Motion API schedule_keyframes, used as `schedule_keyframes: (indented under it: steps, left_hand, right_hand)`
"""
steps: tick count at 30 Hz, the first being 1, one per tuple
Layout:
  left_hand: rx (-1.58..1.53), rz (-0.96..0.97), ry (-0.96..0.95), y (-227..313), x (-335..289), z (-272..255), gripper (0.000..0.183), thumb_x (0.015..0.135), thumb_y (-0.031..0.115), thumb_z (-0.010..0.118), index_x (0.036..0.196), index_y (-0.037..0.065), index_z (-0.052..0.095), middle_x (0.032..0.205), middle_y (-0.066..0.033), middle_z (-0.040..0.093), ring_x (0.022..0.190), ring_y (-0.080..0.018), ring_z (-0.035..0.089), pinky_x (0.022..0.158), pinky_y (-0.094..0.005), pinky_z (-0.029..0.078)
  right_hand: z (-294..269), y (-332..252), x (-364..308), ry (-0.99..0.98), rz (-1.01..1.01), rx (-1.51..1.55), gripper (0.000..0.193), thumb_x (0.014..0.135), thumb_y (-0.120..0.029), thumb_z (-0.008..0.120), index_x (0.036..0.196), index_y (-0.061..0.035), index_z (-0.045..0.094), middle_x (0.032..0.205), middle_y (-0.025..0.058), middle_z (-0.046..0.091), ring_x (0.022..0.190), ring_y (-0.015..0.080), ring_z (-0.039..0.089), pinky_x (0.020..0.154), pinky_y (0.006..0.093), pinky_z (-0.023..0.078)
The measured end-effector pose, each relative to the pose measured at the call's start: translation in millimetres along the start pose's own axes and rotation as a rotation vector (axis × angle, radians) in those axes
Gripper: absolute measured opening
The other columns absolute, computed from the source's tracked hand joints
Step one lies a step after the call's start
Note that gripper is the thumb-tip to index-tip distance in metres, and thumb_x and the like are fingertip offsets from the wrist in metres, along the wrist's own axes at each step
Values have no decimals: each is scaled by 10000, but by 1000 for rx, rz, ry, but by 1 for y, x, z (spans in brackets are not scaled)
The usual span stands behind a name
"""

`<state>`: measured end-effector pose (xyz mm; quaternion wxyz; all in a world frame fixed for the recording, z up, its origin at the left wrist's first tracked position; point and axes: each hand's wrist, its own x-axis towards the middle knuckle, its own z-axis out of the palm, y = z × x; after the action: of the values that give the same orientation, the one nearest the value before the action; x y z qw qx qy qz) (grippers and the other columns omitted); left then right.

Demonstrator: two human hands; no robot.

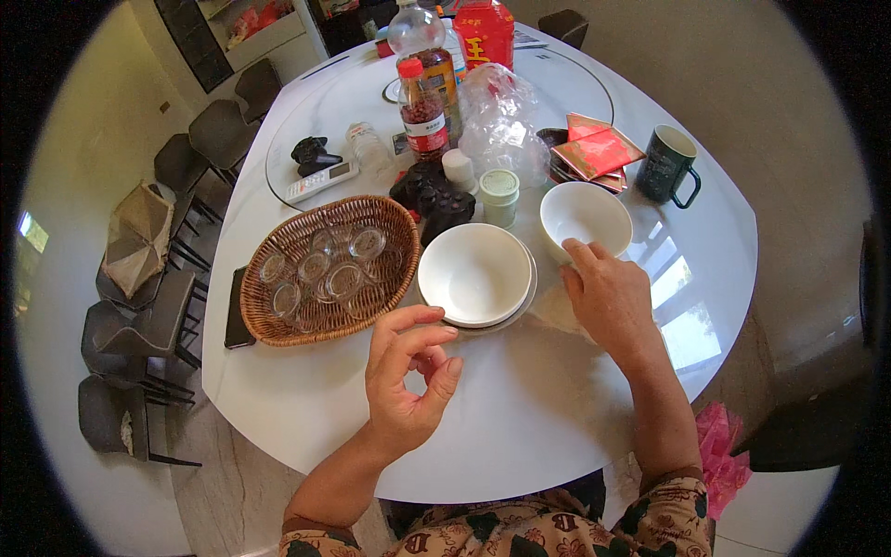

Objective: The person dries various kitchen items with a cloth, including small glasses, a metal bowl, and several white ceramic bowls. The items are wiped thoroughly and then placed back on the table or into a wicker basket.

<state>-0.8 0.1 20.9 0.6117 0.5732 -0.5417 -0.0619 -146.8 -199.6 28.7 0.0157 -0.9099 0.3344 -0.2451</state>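
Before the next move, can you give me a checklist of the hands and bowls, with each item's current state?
1. Left hand empty: ok, fingers curled around nothing.
2. Right hand at the right-hand bowl: ok, fingers at its near rim.
3. Firm grip on that rim: cannot tell, the hand hides it.
4. Stacked bowls upright: ok, the top one's inside shows bare.
5. Mug apart from the right-hand bowl: ok, upright beyond it to the right.

From head height, one fisheye view (dark at the corners) looks down and across the white table [520, 399], close above the left hand [397, 405] and right hand [613, 302].
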Motion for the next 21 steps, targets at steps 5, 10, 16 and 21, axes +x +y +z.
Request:
schedule_keyframes:
  steps: [5, 10, 16, 21]
  left_hand:
    - [-27, -22, -1, 1, -1, -1, 243, 817, 32, 652, 1049, 35, 581, 1170, -131, 477, 641, -66, 523, 535, -184, 455]
    - [-17, -27, -50, 1, -1, -4, 273, 800, 20, 650, 1061, 71, 588, 1167, -108, 483, 632, -56, 516, 523, -182, 442]
    - [-51, -84, -91, 9, -2, -8, 270, 808, 34, 641, 1060, 91, 564, 1142, -91, 493, 682, -130, 588, 560, -246, 500]
    - [83, 92, 33, 6, -6, -11, 394, 781, 107, 690, 1147, 94, 546, 1176, -107, 483, 943, -240, 568, 796, -352, 483]
  right_hand:
    - [-1, 4, 5, 15, 7, 35, 113, 855, -176, 556, 842, -76, 608, 809, 109, 613, 623, 346, 612, 582, 441, 495]
    - [-5, -3, 2, 157, -48, -24, 46, 808, -114, 567, 822, -81, 596, 792, 122, 601, 599, 347, 599, 547, 437, 481]
    - [-13, 8, 4, 455, -127, -78, 131, 850, -37, 554, 972, -49, 600, 898, 111, 635, 703, 302, 643, 562, 392, 513]
    - [-41, -4, -12, 523, -269, 356, 110, 885, -87, 528, 847, 11, 558, 778, 126, 574, 650, 253, 560, 574, 338, 456]
